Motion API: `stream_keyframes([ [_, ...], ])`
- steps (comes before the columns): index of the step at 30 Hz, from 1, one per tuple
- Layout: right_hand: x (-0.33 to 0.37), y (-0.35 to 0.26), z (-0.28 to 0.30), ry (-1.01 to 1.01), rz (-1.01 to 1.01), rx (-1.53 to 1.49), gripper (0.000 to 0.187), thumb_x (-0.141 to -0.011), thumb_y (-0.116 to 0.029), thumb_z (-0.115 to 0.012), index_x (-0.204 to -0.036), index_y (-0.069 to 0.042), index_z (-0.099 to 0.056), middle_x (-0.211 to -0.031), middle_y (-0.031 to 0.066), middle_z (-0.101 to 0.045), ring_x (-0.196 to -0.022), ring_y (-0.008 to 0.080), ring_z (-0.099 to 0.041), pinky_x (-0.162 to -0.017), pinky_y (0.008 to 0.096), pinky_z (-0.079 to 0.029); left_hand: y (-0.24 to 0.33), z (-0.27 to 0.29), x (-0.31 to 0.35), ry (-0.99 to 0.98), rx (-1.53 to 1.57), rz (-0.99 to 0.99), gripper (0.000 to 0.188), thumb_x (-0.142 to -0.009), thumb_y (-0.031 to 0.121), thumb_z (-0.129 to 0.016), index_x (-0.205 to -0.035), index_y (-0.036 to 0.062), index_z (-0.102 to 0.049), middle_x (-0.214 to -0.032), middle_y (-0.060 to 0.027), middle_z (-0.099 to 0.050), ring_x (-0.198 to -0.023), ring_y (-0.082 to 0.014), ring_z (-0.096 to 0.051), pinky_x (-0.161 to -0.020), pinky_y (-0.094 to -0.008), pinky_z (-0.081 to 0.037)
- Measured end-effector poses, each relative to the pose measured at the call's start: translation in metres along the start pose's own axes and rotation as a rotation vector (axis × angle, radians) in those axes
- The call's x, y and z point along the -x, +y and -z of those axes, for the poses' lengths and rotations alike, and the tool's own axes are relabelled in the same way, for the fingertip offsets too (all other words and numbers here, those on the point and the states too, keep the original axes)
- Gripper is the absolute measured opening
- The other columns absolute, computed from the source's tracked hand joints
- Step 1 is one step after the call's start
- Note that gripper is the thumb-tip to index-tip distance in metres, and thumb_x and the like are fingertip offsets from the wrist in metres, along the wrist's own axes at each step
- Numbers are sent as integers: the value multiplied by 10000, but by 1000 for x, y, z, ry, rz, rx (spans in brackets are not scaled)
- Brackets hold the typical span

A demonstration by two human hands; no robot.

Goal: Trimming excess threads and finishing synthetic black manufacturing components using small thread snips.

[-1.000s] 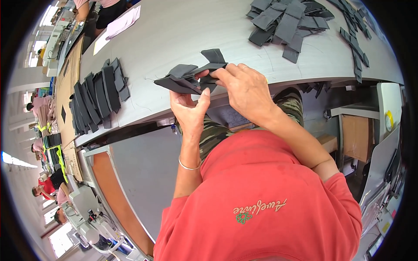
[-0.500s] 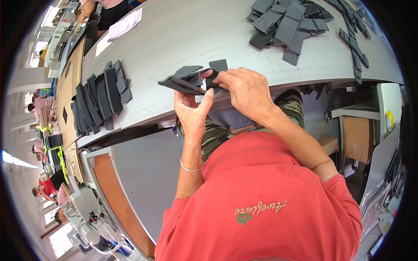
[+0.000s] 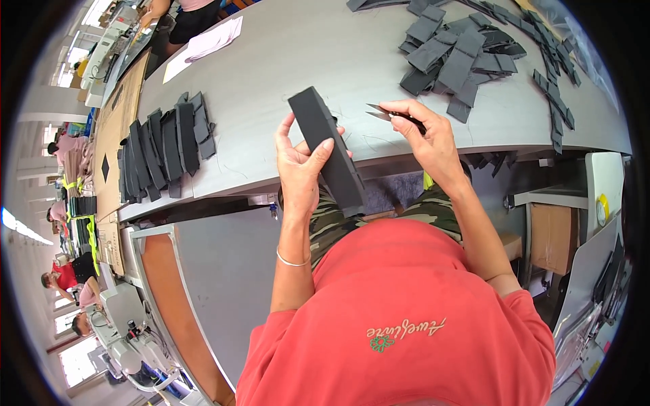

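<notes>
My left hand [image 3: 298, 172] is closed round a long, flat strip of dark grey fabric [image 3: 317, 132], thumb on its front face and fingers behind. The strip stands tilted just over the table's near edge, its upper end leaning left. To the right, my right hand [image 3: 437, 145] grips a small pair of thread snips [image 3: 412, 124] with dark handles. Their pointed blades are parted and aim left, apart from the strip. Loose bits of thread lie on the grey table [image 3: 271, 57] beyond my hands.
A row of similar dark strips [image 3: 162, 145] lies at the left. A heap of folded dark pieces [image 3: 460, 57] sits at the far right, with chained pieces [image 3: 555, 101] beside it. White papers [image 3: 206, 44] lie far left, near another person [image 3: 193, 20].
The fabric, earlier bunched between both hands, now hangs straight in my left hand alone. My right hand has moved right, and the snips now show in it with their blades out.
</notes>
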State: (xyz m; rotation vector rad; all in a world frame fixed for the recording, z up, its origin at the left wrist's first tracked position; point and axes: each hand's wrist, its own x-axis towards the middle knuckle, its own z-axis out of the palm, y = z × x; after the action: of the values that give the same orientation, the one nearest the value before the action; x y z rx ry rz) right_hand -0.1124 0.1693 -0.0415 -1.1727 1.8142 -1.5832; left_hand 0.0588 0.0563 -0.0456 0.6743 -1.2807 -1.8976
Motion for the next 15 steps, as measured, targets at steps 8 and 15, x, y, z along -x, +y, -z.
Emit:
stream_keyframes([
  [8,-8,-15,-15,-22,266,125,178,-841,-132,-628,-992,-41,-660,-893,92,-661,-804,235,-614,-723,311,-475,-11,-4,5,-111,27,59,593,-854,-75,-552,-1402,32,-353,-1035,-211,-646,-730,-224,-674,-646,-302,-582],
  [15,-12,-23,-10,-16,265,208,175,-836,-184,-625,-960,-69,-672,-847,74,-668,-748,227,-613,-642,321,-465,-14,-3,4,31,-64,105,349,-847,-113,-483,-1167,-18,-589,-1003,-145,-662,-683,-187,-658,-602,-271,-557],
])
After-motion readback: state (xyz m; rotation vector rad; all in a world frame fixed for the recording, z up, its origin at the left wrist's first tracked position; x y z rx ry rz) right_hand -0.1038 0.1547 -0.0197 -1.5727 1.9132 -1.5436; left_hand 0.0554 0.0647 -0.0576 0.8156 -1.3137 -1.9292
